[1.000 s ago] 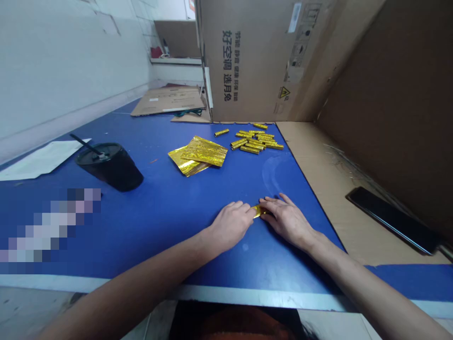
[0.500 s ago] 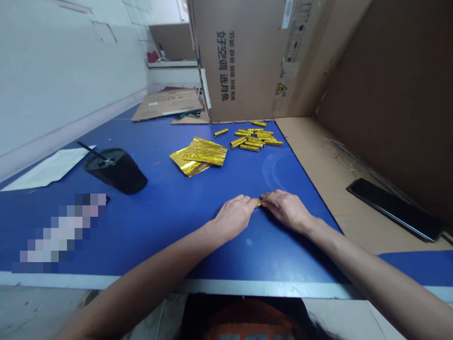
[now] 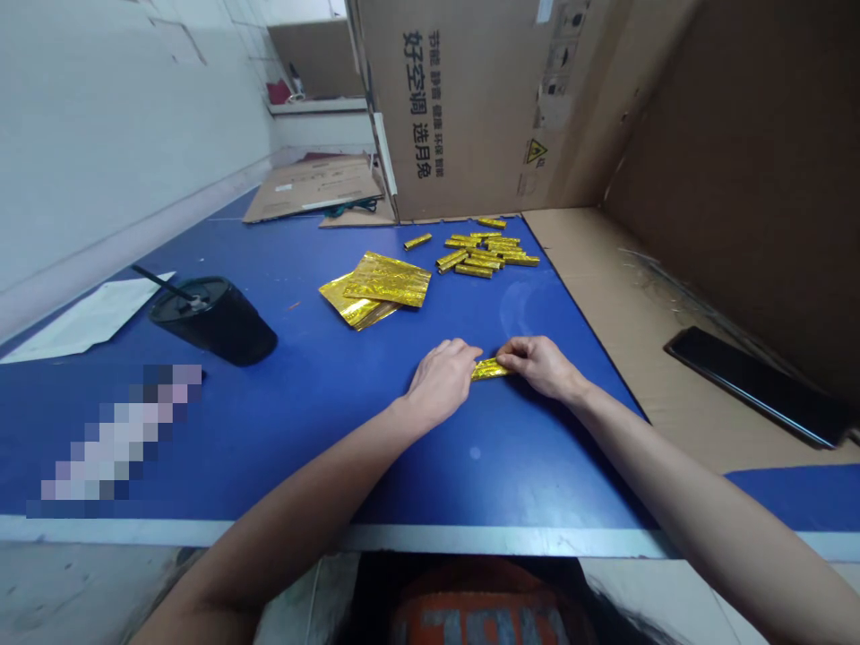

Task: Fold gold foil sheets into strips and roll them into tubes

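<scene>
A strip of gold foil paper (image 3: 489,369) lies on the blue table between my hands, its ends partly covered by the fingers. My left hand (image 3: 444,376) is closed at the strip's left end. At the other end, my right hand (image 3: 537,365) pinches the foil between thumb and fingers. Beyond them rests a pile of rolled gold foil tubes (image 3: 485,254), with one loose tube (image 3: 417,242) to its left. Flat gold foil sheets (image 3: 388,279) overlap one another left of the pile.
A black tumbler with a straw (image 3: 213,321) stands at left, near white paper (image 3: 87,315). A blurred-out item (image 3: 124,434) lies in front of it. Large cardboard panels (image 3: 484,107) rise at the back and right. A dark phone-like slab (image 3: 759,385) rests on the cardboard at right.
More of the gold foil strip shows between my hands, which have moved slightly farther up in the view. The fingers of my right hand have shifted on the foil. The camera view has tilted a little.
</scene>
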A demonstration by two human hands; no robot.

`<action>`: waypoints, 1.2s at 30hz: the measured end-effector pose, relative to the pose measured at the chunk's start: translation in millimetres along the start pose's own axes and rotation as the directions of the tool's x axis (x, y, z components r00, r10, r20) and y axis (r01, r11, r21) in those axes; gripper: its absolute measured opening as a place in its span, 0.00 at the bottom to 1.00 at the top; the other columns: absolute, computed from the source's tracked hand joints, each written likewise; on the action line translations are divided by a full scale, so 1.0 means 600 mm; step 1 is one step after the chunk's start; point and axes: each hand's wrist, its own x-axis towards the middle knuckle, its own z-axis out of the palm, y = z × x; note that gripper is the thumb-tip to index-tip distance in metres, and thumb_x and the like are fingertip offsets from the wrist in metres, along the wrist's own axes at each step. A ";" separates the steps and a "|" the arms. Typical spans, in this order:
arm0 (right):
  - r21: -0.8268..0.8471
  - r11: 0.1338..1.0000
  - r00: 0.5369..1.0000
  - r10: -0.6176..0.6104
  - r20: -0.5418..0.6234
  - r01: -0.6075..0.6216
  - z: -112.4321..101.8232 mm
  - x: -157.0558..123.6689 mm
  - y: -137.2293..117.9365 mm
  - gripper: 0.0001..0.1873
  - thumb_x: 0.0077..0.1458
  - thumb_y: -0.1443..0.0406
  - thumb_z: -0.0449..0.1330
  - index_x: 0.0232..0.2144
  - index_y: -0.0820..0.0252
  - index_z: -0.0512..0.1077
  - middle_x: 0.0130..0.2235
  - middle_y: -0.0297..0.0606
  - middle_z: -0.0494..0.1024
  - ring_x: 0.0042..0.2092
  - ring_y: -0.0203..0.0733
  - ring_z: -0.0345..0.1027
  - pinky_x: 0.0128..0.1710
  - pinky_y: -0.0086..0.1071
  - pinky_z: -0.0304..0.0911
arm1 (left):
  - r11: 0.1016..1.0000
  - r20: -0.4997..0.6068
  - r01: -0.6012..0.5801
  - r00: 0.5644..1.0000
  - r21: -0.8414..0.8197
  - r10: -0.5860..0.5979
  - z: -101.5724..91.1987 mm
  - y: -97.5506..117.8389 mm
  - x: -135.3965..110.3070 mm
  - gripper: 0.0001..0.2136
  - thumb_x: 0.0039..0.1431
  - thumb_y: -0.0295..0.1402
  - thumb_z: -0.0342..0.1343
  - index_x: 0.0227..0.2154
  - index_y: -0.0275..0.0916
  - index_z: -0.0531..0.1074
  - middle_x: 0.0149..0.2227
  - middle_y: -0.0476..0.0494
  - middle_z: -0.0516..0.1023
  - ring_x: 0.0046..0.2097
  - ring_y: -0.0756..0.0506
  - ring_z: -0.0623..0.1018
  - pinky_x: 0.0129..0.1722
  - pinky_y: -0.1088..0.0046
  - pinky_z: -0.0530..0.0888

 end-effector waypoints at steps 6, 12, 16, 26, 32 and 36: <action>-0.166 0.986 1.000 0.003 -0.026 -0.007 0.000 -0.006 -0.012 0.09 0.51 0.64 0.52 0.29 0.58 0.72 0.27 0.34 0.74 0.29 0.36 0.66 0.30 0.27 0.57 | 0.974 0.261 -0.154 0.959 0.165 0.108 0.003 0.034 -0.034 0.23 0.60 0.36 0.44 0.55 0.28 0.55 0.58 0.34 0.57 0.60 0.42 0.56 0.56 0.62 0.56; -0.356 0.935 0.996 -0.020 -0.090 -0.013 0.003 -0.019 -0.018 0.11 0.53 0.64 0.51 0.31 0.57 0.73 0.34 0.39 0.73 0.36 0.42 0.66 0.34 0.32 0.58 | 0.971 0.396 -0.150 0.916 0.186 0.066 0.002 0.044 -0.042 0.35 0.56 0.53 0.38 0.59 0.29 0.46 0.62 0.33 0.44 0.62 0.40 0.45 0.57 0.56 0.48; -0.521 0.853 0.990 -0.080 -0.117 0.007 0.009 -0.032 -0.032 0.16 0.56 0.63 0.47 0.41 0.59 0.71 0.44 0.44 0.73 0.46 0.47 0.64 0.43 0.37 0.58 | 0.975 0.418 -0.138 0.907 0.176 0.053 0.000 0.044 -0.042 0.36 0.56 0.53 0.38 0.59 0.28 0.46 0.62 0.33 0.43 0.63 0.40 0.42 0.58 0.55 0.46; -0.426 0.871 0.966 -0.179 0.188 0.245 0.046 -0.087 -0.044 0.41 0.55 0.47 0.40 0.60 0.72 0.44 0.62 0.55 0.43 0.62 0.48 0.32 0.58 0.48 0.37 | 0.979 0.396 -0.138 0.916 0.149 0.069 0.007 0.048 -0.047 0.34 0.58 0.48 0.36 0.60 0.29 0.41 0.62 0.33 0.41 0.62 0.38 0.42 0.57 0.52 0.45; -0.555 0.811 0.980 -0.112 0.164 0.185 0.031 -0.091 -0.022 0.41 0.55 0.46 0.38 0.59 0.73 0.47 0.61 0.54 0.44 0.62 0.49 0.34 0.58 0.51 0.36 | 0.975 0.364 -0.145 0.928 0.169 0.075 0.014 0.034 -0.058 0.40 0.54 0.56 0.37 0.59 0.27 0.42 0.62 0.32 0.41 0.63 0.39 0.40 0.58 0.54 0.44; -0.549 0.814 0.980 -0.128 0.149 0.190 0.031 -0.092 -0.023 0.41 0.54 0.45 0.39 0.60 0.68 0.46 0.61 0.53 0.46 0.62 0.49 0.36 0.57 0.54 0.36 | 0.971 0.352 -0.141 0.934 0.195 0.065 0.005 0.021 -0.075 0.40 0.53 0.57 0.37 0.59 0.29 0.43 0.62 0.32 0.43 0.63 0.39 0.42 0.57 0.52 0.43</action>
